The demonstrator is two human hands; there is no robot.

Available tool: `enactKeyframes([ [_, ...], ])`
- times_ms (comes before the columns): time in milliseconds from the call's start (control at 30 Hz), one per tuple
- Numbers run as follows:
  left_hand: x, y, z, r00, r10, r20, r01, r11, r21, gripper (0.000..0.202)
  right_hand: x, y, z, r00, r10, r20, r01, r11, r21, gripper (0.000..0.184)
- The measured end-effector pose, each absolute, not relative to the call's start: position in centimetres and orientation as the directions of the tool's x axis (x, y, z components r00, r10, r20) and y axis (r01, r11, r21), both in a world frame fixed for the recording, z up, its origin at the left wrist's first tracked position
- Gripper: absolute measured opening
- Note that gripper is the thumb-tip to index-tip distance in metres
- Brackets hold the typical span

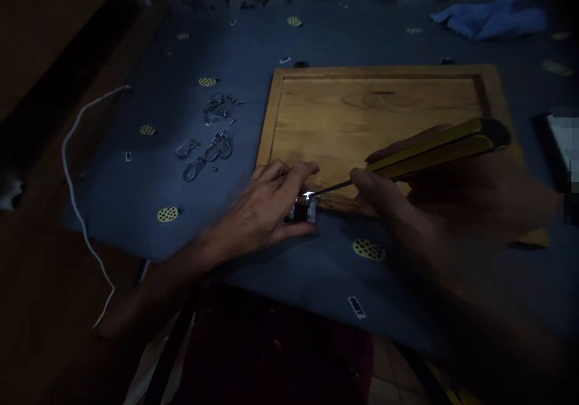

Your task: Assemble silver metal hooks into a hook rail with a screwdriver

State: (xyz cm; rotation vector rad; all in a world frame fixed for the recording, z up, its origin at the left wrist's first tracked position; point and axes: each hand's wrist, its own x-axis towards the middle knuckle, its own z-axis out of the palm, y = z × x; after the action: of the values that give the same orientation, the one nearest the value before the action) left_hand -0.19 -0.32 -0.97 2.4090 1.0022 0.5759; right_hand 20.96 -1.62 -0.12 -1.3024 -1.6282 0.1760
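Note:
My left hand rests at the near left edge of the wooden board. Its thumb and fingers close round a small shiny metal piece, partly hidden by the hand, so its exact kind is unclear. In my right hand is a screwdriver with a yellow and black handle. Its thin dark shaft slants down to the left, with the tip at a bright spot on the metal piece. To the left, on the blue cloth, lie several bent metal clamps and small screws.
A blue patterned tablecloth covers the table. Crumpled blue cloth lies at the back right. At the right edge stands a dark-edged object with a pale face. A white cable hangs over the left side. The light is dim.

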Motion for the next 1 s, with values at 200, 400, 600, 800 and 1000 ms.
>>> enactKeyframes([
  [200, -0.2, -0.2, -1.0, 0.626, 0.758, 0.181, 0.563, -0.601, 0.568, 0.077, 20.3, -1.7, 2.7, -0.04, 0.91, 0.412, 0.363, 0.397, -0.843, 0.026],
  [400, -0.2, -0.2, -1.0, 0.646, 0.738, 0.194, 0.543, -0.623, 0.563, 0.075, 20.7, -1.9, 2.5, -0.104, 0.906, 0.411, 0.461, 0.41, -0.787, 0.011],
  [600, -0.3, -0.3, -0.9, 0.648, 0.742, 0.169, 0.547, -0.608, 0.575, 0.076, 19.9, -1.2, 0.0, 0.223, 0.688, 0.69, 0.475, 0.542, -0.694, 0.022],
  [800, -0.4, -0.4, -1.2, 0.642, 0.736, 0.216, 0.522, -0.626, 0.58, 0.076, 20.7, -1.6, 0.6, 0.194, 0.73, 0.655, 0.576, 0.456, -0.679, 0.024],
  [1000, -0.3, -0.4, -0.9, 0.647, 0.731, 0.217, 0.517, -0.63, 0.579, 0.075, 20.8, -1.9, 0.5, 0.13, 0.818, 0.561, 0.623, 0.373, -0.688, 0.021],
])
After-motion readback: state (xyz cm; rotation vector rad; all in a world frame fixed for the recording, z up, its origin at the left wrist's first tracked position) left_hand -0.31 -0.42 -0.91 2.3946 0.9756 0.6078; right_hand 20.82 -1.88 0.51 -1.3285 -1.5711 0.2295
